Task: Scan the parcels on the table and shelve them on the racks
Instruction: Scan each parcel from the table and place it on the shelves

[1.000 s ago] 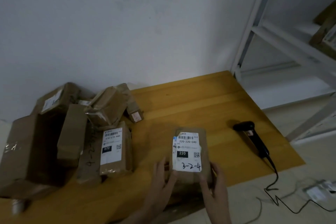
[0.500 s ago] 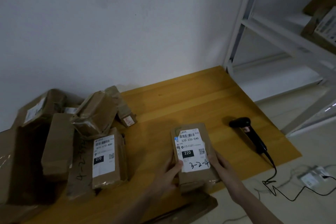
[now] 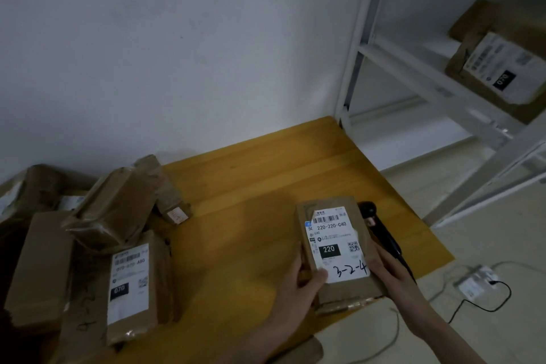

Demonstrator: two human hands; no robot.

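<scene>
A brown cardboard parcel (image 3: 336, 248) with a white label marked 220 and handwritten 3-2-4 is held up over the right part of the wooden table (image 3: 251, 192). My left hand (image 3: 298, 284) grips its left edge, thumb on the label. My right hand (image 3: 387, 269) holds its right edge from the side. A black barcode scanner (image 3: 381, 230) lies on the table just behind the parcel, partly hidden by it. Several more brown parcels (image 3: 88, 230) are piled at the table's left, one with a label marked 070 (image 3: 130, 284).
A white metal rack (image 3: 428, 80) stands to the right of the table, with a labelled parcel (image 3: 499, 68) on one shelf. The scanner's cable and a small white box (image 3: 475, 284) lie on the floor at the right. A white wall is behind the table.
The parcel has been lifted and carried to the right, now covering part of the scanner. Both hands moved with it. The view has turned towards the rack.
</scene>
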